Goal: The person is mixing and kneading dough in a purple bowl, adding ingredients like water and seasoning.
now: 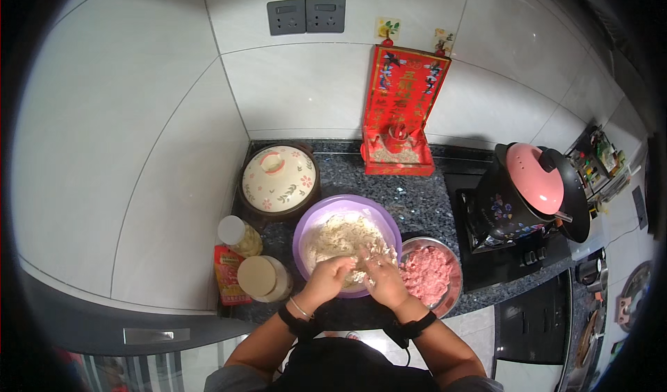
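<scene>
A purple plastic bowl (301, 224) stands on the dark granite counter before me, with crumbly, floury dough (341, 236) inside. Over its near side my left hand (332, 276) has its fingers bent close to my right hand; whether it grips anything is not visible. My right hand (384, 276) is spread over the bowl's right part, its fingers coated with flour and bits of dough. Touching or just right of the bowl is a metal bowl (457, 288) of pink minced meat (428, 273), partly behind my right wrist.
Left of the bowl are a lidded clay pot (279, 181), two jars (239, 236) (264, 279) and a red packet (229, 277). A red box-shaped altar (398, 165) stands against the wall. At right, a black pot (503, 204) with a pink lid sits on the gas hob (500, 272).
</scene>
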